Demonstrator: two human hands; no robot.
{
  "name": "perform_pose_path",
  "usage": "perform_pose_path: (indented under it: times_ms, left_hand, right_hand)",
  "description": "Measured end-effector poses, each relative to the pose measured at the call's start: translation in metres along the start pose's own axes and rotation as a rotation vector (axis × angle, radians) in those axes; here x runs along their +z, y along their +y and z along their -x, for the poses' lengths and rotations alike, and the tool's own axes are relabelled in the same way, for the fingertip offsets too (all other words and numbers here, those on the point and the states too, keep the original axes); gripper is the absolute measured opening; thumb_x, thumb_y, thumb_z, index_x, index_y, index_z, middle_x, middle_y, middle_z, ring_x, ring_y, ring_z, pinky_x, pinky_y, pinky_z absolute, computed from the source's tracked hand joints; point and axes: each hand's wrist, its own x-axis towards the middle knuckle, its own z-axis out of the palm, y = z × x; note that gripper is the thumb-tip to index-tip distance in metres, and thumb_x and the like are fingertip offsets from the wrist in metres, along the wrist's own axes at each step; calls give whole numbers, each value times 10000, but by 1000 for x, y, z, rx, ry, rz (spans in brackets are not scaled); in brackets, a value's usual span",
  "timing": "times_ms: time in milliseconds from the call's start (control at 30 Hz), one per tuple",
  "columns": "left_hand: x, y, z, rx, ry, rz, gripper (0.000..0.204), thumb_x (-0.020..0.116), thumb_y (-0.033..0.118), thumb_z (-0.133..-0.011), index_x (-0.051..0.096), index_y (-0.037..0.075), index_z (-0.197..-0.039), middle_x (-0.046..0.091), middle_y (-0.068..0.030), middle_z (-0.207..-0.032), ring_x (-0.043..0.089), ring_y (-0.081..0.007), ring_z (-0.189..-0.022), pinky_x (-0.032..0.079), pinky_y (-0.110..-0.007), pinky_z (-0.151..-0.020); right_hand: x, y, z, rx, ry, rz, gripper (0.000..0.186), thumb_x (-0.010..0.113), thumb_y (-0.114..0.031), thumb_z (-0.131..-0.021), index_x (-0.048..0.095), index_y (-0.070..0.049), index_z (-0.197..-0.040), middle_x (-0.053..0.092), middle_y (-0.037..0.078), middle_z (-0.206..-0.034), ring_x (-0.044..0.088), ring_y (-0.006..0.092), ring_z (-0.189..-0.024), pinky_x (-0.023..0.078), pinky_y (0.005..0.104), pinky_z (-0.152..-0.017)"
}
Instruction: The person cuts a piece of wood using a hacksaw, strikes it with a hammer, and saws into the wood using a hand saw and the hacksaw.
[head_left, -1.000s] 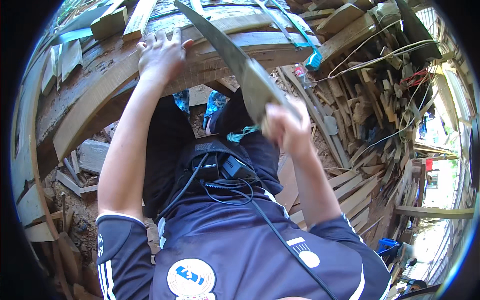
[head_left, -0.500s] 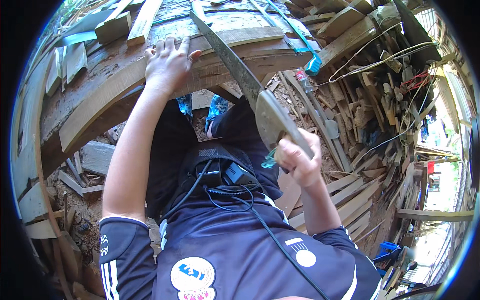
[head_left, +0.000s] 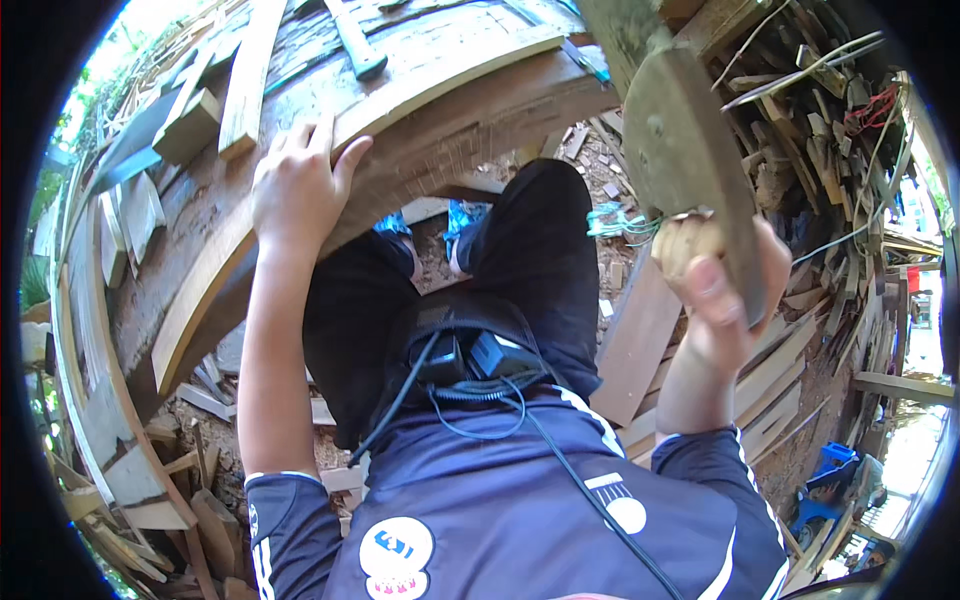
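My right hand [head_left: 715, 260] is wrapped around the handle of a handsaw [head_left: 665, 140], raised well to the right, clear of the wood. Its wide blade is smeared by motion and runs off the top of the picture. Green string [head_left: 620, 222] hangs by the handle. My left hand [head_left: 300, 195] lies flat on a curved wooden board [head_left: 470, 70], fingers stretched over it and thumb apart. The board lies along the near edge of a rough wooden workbench [head_left: 200, 215]. A hammer-like tool with a dark end [head_left: 368, 66] rests on the bench beyond the board.
Wooden blocks [head_left: 188, 128] and a long strip [head_left: 252, 80] lie on the bench at the left. Offcuts are heaped at the right [head_left: 840, 190]. A wide plank [head_left: 640, 340] leans beside my right leg. Blue things [head_left: 825, 480] sit at the lower right.
The saw has swung off the board, up and to the right, with my right hand. My left hand stays on the board. The view has shifted, and the turquoise-handled tool is now mostly hidden.
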Motion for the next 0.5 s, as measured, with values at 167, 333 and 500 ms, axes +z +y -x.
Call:
perform_pose_path:
  times_ms: [167, 333, 500]
  left_hand:
    - [-11, -16, -1, 74, 24, 157, 464, 594, 534, -968, 731, 94, -1016, 705, -128, -761, 702, -297, -685, 559, -389, -610]
    - [-22, -18, 6, 39, -5, 119, 465, 619, 536, -948, 728, 89, -1015, 710, -98, -787, 698, -279, -694, 551, -373, -619]
    - [-17, -19, 4, 44, 3, 119, 479, 628, 532, -941, 727, 74, -1041, 732, -93, -870, 708, -276, -765, 555, -377, -659]
  right_hand:
    - [4, 28, -9, 53, 233, 415, 252, 697, -243, -801, 608, -10, -769, 564, 47, -599, 529, 150, -502, 402, 273, -506]
    - [-9, 52, -21, -6, 147, 580, 260, 696, -252, -788, 632, 0, -796, 575, 63, -630, 530, 181, -511, 402, 294, -517]
    - [-10, 82, -68, -272, 4, 783, 182, 712, -138, -770, 647, 27, -810, 565, 82, -620, 572, 228, -533, 480, 344, -568]
